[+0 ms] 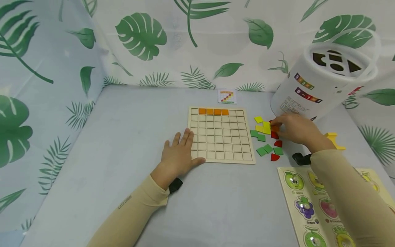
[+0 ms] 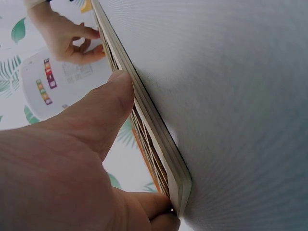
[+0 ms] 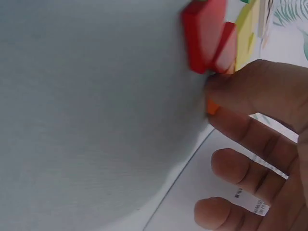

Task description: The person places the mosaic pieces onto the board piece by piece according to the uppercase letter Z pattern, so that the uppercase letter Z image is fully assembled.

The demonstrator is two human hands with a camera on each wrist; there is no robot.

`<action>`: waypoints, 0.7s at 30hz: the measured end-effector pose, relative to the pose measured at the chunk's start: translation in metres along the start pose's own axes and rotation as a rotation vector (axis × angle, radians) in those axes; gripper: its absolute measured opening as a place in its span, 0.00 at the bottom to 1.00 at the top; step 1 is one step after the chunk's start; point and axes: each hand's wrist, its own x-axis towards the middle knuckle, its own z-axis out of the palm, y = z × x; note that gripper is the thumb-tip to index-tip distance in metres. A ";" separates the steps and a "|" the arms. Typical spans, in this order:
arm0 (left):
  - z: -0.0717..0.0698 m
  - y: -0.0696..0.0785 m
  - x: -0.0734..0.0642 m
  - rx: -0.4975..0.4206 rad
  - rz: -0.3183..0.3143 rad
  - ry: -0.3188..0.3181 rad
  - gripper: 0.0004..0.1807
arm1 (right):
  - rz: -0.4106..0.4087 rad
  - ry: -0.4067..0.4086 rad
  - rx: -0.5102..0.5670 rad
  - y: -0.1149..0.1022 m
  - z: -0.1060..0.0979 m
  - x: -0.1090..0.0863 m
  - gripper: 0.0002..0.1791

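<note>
"While the left hand (image 1: pixel 178 156) leans on the grid board (image 1: pixel 220 137), how are its fingers set?"

"Straight and slightly fanned. They point away from the person and their tips meet the board's left edge, while the thumb splays to the right onto the near edge. It steadies nothing in a curl; the hand is relaxed."

"And the right hand (image 1: pixel 296 128)?"

"It reaches forward and bends in toward the board, knuckles up. Thumb and index finger pinch an orange tile (image 3: pixel 212 107) low by the tabletop, and the other fingers curve loosely, clear of it."

"What lies round that pinch?"

"Yellow tiles (image 1: pixel 266 128) just left of the fingertips, red pieces (image 1: pixel 278 143) close by and trailing toward the person, and green tiles (image 1: pixel 261 151) farther left and nearer. A white bucket (image 1: pixel 308 89) stands just beyond the hand, and a fruit puzzle (image 1: pixel 287 195) lies partly beneath its forearm."

"Beyond the left fingertips?"

"Four orange squares (image 1: pixel 210 111) sit side by side in the board's far row, with a small picture card (image 1: pixel 226 96) past them."
</note>
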 end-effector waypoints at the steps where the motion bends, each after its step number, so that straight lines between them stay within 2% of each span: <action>1: 0.000 0.000 0.000 0.000 0.001 0.002 0.59 | -0.001 0.000 0.002 0.001 0.000 0.000 0.24; 13: -0.001 -0.001 0.000 0.008 0.001 -0.002 0.58 | -0.004 0.041 0.052 -0.004 -0.002 0.003 0.22; 21: 0.000 0.000 0.000 0.006 -0.001 0.002 0.59 | -0.010 0.060 0.078 -0.021 0.001 0.022 0.20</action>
